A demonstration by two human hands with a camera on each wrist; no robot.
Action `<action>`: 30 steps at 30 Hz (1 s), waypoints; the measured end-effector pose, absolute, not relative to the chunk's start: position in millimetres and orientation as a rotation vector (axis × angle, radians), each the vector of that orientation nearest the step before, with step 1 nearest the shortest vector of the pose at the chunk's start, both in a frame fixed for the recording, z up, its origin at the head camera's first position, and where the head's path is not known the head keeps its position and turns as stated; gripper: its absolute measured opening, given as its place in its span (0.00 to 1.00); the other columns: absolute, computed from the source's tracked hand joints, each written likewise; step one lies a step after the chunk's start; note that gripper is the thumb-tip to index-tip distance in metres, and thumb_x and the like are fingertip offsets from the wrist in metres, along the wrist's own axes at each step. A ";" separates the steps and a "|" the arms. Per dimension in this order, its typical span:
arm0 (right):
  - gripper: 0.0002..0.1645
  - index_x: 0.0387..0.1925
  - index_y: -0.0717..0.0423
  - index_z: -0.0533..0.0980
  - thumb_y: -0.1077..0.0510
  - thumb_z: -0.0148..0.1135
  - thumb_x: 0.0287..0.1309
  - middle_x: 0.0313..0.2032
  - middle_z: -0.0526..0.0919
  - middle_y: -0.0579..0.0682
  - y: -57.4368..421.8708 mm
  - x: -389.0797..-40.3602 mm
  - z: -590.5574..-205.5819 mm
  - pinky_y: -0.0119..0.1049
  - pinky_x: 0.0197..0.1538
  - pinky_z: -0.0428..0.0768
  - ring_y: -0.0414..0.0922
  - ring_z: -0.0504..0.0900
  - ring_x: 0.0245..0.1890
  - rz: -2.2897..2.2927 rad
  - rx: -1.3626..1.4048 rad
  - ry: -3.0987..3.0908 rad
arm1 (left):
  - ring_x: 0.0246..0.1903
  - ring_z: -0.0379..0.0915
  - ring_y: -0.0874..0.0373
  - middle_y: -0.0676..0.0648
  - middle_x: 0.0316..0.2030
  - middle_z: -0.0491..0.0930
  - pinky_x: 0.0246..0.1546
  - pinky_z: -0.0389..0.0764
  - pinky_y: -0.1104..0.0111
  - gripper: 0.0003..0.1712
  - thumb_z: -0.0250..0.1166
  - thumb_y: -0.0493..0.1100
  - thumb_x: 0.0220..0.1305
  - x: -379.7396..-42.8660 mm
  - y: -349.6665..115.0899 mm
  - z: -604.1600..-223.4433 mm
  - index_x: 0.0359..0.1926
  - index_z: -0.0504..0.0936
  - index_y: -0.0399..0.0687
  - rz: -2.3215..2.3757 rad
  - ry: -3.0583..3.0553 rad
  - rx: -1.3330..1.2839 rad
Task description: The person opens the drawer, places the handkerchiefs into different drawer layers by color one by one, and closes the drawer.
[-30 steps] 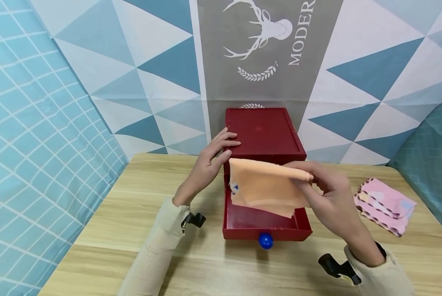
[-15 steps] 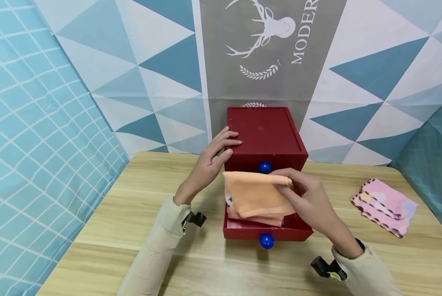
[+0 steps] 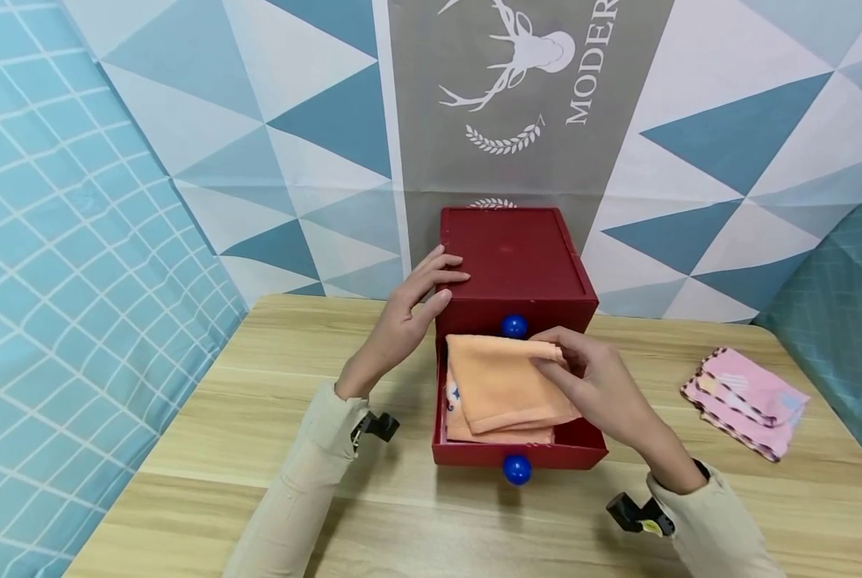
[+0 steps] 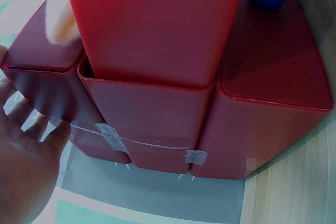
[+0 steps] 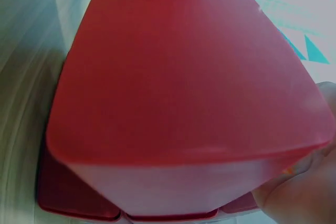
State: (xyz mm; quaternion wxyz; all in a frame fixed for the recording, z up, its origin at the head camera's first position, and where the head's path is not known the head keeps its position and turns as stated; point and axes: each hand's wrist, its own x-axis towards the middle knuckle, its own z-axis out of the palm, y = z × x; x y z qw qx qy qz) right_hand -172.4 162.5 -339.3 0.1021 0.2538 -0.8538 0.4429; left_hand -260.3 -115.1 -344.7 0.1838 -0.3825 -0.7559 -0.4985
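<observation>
A folded orange towel [image 3: 514, 381] with a printed patch at its left edge lies in the pulled-out drawer [image 3: 568, 457] of a dark red drawer cabinet [image 3: 510, 249]. My right hand [image 3: 597, 385] pinches the towel's upper right corner between thumb and fingers. In the right wrist view the drawer covers most of that hand [image 5: 307, 187]. My left hand [image 3: 405, 313] rests on the cabinet's top left edge with fingers extended. The left wrist view shows this hand [image 4: 29, 156] against the cabinet's side, with the drawer sticking out from the middle tier.
A folded pink cloth [image 3: 749, 401] with a checked border lies on the wooden table [image 3: 272, 369] at the right. Blue round knobs mark the upper drawer [image 3: 467, 317] and the pulled-out one. A patterned backdrop [image 3: 330, 160] stands behind the cabinet.
My right hand has lowered the orange towel from above the drawer and moved slightly left, so the towel now lies flatter inside. My left hand has stayed on the cabinet.
</observation>
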 end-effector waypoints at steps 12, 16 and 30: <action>0.10 0.44 0.45 0.79 0.59 0.67 0.62 0.26 0.76 0.40 159.8 -177.8 -349.2 0.30 0.24 0.70 0.40 0.70 0.23 1.088 0.795 -2.630 | 0.76 0.45 0.42 0.36 0.66 0.68 0.74 0.53 0.54 0.18 0.52 0.34 0.72 -239.8 -110.4 -323.8 0.58 0.79 0.34 -1.450 -2.117 -1.086; 0.10 0.44 0.46 0.79 0.60 0.67 0.62 0.23 0.73 0.38 158.2 -178.8 -352.5 0.30 0.25 0.69 0.39 0.68 0.21 1.026 0.836 -2.649 | 0.75 0.45 0.39 0.33 0.65 0.68 0.74 0.53 0.55 0.18 0.52 0.33 0.71 -232.5 -110.0 -317.1 0.57 0.78 0.32 -1.451 -2.126 -1.083; 0.17 0.54 0.52 0.76 0.58 0.65 0.65 0.41 0.82 0.45 156.2 -177.0 -349.7 0.35 0.38 0.82 0.41 0.77 0.34 0.868 0.828 -2.662 | 0.75 0.46 0.40 0.35 0.66 0.68 0.74 0.53 0.54 0.18 0.52 0.34 0.72 -233.6 -109.9 -317.7 0.57 0.78 0.32 -1.450 -2.127 -1.077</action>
